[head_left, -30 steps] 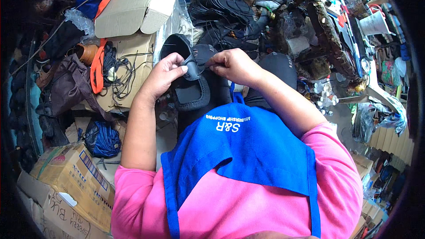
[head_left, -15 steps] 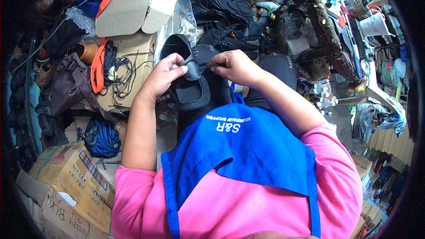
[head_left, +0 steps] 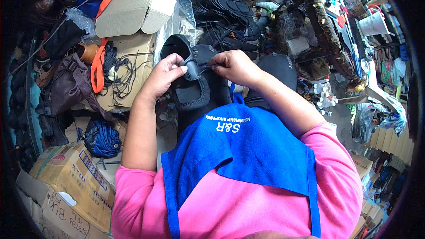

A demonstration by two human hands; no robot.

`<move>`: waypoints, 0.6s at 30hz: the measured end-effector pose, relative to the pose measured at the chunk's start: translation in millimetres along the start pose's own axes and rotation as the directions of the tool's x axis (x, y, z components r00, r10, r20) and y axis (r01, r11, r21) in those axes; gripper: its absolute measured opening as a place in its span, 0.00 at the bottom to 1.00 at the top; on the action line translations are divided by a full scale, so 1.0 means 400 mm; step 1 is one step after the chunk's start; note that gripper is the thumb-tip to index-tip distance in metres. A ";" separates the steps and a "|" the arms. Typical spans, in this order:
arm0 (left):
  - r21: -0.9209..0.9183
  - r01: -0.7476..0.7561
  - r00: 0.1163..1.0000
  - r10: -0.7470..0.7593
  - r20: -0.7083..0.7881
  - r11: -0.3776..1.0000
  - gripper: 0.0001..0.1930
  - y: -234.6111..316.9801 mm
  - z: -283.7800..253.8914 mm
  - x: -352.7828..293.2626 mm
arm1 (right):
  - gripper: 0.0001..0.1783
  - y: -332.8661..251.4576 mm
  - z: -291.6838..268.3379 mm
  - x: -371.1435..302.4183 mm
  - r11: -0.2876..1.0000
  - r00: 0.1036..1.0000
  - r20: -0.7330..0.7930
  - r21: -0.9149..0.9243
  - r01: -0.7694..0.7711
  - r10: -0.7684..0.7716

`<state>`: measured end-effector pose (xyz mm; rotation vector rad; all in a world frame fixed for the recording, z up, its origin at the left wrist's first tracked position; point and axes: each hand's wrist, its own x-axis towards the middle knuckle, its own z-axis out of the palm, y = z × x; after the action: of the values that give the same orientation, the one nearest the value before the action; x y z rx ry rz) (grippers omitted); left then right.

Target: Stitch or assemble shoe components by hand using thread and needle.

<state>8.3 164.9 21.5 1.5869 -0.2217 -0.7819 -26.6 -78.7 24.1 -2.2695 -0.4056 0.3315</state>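
A black shoe (head_left: pixel 192 71) with a wide opening rests over my dark-clothed lap. My left hand (head_left: pixel 169 73) is closed on its left edge, with the thumb pressed on the smooth band across its middle. Just to the right, my right hand (head_left: pixel 234 67) is closed in a pinch beside that band. A thin dark strand (head_left: pixel 203 66) runs between the shoe and these fingertips; whether it is thread or a tool's tip is too small to tell. The fingers hide where it ends.
Cardboard (head_left: pixel 126 15) and an orange strap (head_left: pixel 98 64) lie at the left, near a dark bag (head_left: pixel 71 86). A large carton (head_left: pixel 75 177) stands at lower left. Black soles (head_left: pixel 226 9) are piled beyond the shoe. A worn wooden bench (head_left: pixel 330 40) and small bottles (head_left: pixel 325 95) are at right.
Very little differs. My right hand has shifted only slightly by the shoe, and my left hand keeps the same hold.
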 end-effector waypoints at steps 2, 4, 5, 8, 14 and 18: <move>0.004 -0.005 1.000 0.005 -0.005 1.000 0.06 0.006 0.004 -0.004 | 0.12 -0.002 0.000 0.000 0.998 0.999 0.018 0.047 -0.050 0.049; -0.028 -0.034 0.999 0.034 -0.003 0.999 0.05 0.012 0.009 -0.009 | 0.12 -0.006 -0.002 -0.001 0.997 1.000 0.012 0.073 -0.016 0.015; -0.019 -0.016 1.000 0.016 -0.023 1.000 0.05 0.015 0.010 -0.011 | 0.12 -0.008 -0.003 -0.001 0.996 1.000 0.017 0.085 -0.020 0.018; 0.011 -0.035 0.999 0.035 -0.024 0.999 0.05 0.021 0.012 -0.014 | 0.12 -0.011 -0.003 -0.002 0.987 0.999 -0.051 0.158 -0.008 0.016; -0.001 -0.050 0.998 0.050 -0.029 0.999 0.05 0.007 0.002 -0.013 | 0.13 -0.003 0.017 0.002 0.987 0.998 -0.037 0.152 0.051 -0.046; -0.022 -0.063 0.998 0.063 -0.006 0.998 0.04 -0.004 -0.004 -0.010 | 0.13 0.003 0.023 0.005 0.988 0.997 -0.033 0.141 0.068 -0.063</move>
<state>5.8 168.9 21.3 1.5535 -0.2569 -0.7288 -27.7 -72.6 16.9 -2.1149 -0.4275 0.2850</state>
